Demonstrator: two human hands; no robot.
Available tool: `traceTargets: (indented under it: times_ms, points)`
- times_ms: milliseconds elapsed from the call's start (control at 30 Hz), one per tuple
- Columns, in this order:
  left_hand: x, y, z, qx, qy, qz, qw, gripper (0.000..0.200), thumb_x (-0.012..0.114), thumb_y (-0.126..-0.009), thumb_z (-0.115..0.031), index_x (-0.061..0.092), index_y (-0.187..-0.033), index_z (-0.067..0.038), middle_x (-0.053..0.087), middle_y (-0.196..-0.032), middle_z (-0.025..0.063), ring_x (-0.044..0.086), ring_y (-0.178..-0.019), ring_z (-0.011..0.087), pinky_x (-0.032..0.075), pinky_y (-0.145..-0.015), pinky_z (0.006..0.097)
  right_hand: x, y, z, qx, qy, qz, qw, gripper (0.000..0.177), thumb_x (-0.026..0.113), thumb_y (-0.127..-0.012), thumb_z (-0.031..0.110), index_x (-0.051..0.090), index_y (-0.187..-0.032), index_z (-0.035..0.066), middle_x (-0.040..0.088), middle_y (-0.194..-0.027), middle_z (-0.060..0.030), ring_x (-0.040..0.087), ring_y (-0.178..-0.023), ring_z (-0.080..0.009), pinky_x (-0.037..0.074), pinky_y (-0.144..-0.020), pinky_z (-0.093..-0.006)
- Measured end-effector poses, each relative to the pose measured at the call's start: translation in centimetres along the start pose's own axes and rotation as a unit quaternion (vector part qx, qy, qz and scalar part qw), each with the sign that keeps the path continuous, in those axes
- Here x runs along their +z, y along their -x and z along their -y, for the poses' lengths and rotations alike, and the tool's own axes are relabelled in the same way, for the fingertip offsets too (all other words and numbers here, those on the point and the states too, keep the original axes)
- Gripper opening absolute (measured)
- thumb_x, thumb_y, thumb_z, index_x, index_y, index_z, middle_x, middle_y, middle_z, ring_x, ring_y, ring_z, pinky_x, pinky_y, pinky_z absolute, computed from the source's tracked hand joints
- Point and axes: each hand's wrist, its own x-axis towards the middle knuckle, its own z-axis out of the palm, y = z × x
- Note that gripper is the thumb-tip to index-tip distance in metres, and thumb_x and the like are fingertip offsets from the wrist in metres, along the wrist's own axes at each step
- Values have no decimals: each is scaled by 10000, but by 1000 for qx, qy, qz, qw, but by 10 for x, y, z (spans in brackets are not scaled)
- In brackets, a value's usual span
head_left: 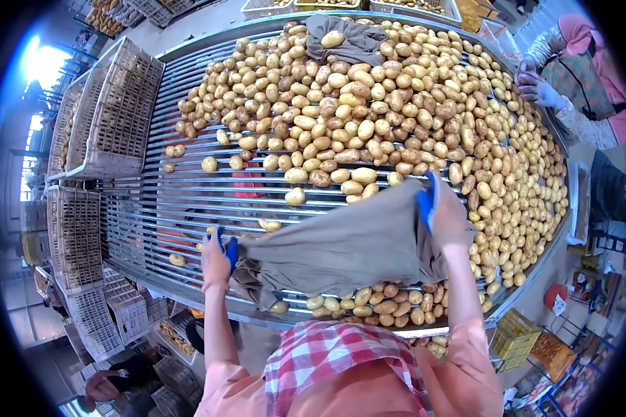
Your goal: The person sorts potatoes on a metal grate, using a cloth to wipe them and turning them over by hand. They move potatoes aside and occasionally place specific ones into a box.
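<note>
A grey cloth [334, 243] is stretched between my two hands above the metal roller table [209, 184]. My left hand [218, 263], blue showing at its fingers, is closed on the cloth's left end, which hangs bunched. Closed on the right end is my right hand [446, 214], also with blue at the fingers. Potatoes [368, 90] lie in a broad heap beyond the cloth and along the right side. More potatoes [389, 304] lie between the cloth and my body, and a few sit near my left hand. The cloth hides part of the rollers.
A second grey cloth [344, 38] lies on the far potatoes with one potato on it. White plastic crates [118, 111] stand along the left end. A co-worker's gloved hands [535, 87] are at the right edge. A yellow crate [515, 339] stands at lower right.
</note>
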Motion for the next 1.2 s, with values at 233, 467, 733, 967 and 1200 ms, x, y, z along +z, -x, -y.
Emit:
traceTargets:
  times_ms: [233, 467, 733, 967, 1200]
  points:
    - [60, -137, -103, 211, 124, -32, 969, 572, 608, -802, -210, 387, -1274, 25, 444, -1256, 249, 441, -1153, 400, 379, -962, 412, 147, -122, 98, -217, 38, 110, 969, 316, 485, -833, 121, 515, -1144, 79, 551, -1061, -152, 549, -1007, -299, 466, -822, -394]
    - [89, -182, -146, 99, -70, 16, 992, 473, 579, -769, -205, 445, -1205, -81, 500, -1183, 159, 564, -1008, 346, 462, -820, 434, 156, -110, 119, -140, 131, 164, 968, 230, 467, -844, 110, 535, -1064, 107, 507, -1068, -159, 605, -889, -285, 505, -739, -368]
    - [98, -126, -112, 202, 134, 89, 966, 314, 599, -802, -212, 556, -1064, -44, 587, -1013, 197, 585, -908, 369, 458, -773, 402, 133, 11, 46, -120, -6, 229, 966, 301, 611, -784, 188, 557, -1042, 41, 522, -1112, -202, 556, -941, -384, 463, -784, -417]
    - [72, -35, -154, 184, 491, 226, 821, 323, 599, -831, -87, 528, -1139, -19, 566, -1119, 118, 530, -1046, 193, 408, -899, 292, 85, 39, 37, 111, -393, 118, 905, 329, 663, -767, 196, 541, -1031, 42, 578, -989, -186, 563, -885, -383, 448, -765, -428]
    - [57, -3, -192, 365, 398, 130, 832, 410, 719, -664, -5, 572, -1046, -31, 546, -1145, 110, 514, -1088, 224, 408, -912, 328, 30, 44, 43, -60, -283, -19, 957, 353, 605, -766, 43, 511, -1106, 55, 524, -1040, -175, 513, -961, -378, 426, -809, -410]
